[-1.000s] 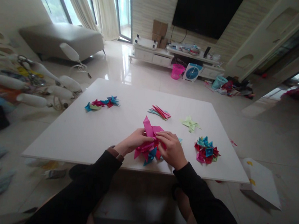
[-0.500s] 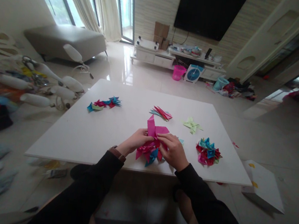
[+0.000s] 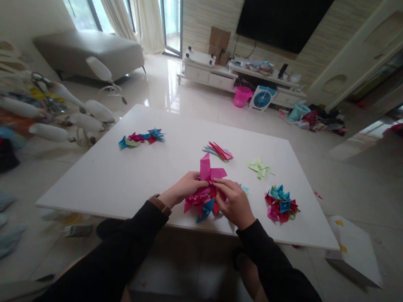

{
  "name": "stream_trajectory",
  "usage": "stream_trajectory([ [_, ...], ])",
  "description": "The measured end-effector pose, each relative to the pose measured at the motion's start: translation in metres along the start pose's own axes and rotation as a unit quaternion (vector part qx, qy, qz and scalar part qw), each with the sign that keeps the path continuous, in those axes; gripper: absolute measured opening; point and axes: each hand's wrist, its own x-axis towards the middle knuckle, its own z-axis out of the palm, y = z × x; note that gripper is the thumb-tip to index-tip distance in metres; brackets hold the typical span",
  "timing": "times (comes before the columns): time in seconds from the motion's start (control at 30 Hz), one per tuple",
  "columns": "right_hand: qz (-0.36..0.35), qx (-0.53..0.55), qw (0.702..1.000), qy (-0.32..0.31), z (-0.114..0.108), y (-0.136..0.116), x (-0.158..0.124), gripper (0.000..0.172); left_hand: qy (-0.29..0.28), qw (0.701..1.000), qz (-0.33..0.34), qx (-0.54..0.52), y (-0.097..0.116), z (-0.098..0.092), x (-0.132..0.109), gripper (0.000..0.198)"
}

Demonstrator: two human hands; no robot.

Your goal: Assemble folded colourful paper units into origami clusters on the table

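One magenta folded paper [image 3: 206,171] sits between my left hand [image 3: 185,187] and right hand [image 3: 234,203], pinched by both. Multicoloured paper cluster [image 3: 205,211] just on my side of it.

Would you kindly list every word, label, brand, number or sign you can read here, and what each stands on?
There is no readable text in this view.
Pink paper held by the left hand and right hand: no lettering visible.
White object with yellow patches, on the floor: no readable characters.
Television and fan: any brand mark is too small or blurred.
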Motion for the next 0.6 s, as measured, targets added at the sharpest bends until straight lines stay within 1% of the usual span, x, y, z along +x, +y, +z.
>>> stream_trajectory([
  [0.13, -0.007, -0.003, 1.000, 0.002, -0.0008, -0.0007, 0.0003, 0.035, 0.023, 1.000, -0.007, 0.013, -0.0006, 0.0006, 0.0008, 0.021],
  [0.33, -0.003, 0.002, 1.000, -0.003, 0.0003, -0.0017, 0.0018, 0.041, 0.039, 0.999, -0.026, -0.014, -0.0024, 0.0026, 0.0016, 0.023],
  [0.6, 0.006, -0.025, 0.998, -0.055, 0.0017, -0.0039, 0.0029, 0.029, 0.047, 0.998, -0.023, -0.022, 0.0002, 0.0041, 0.0012, 0.018],
])
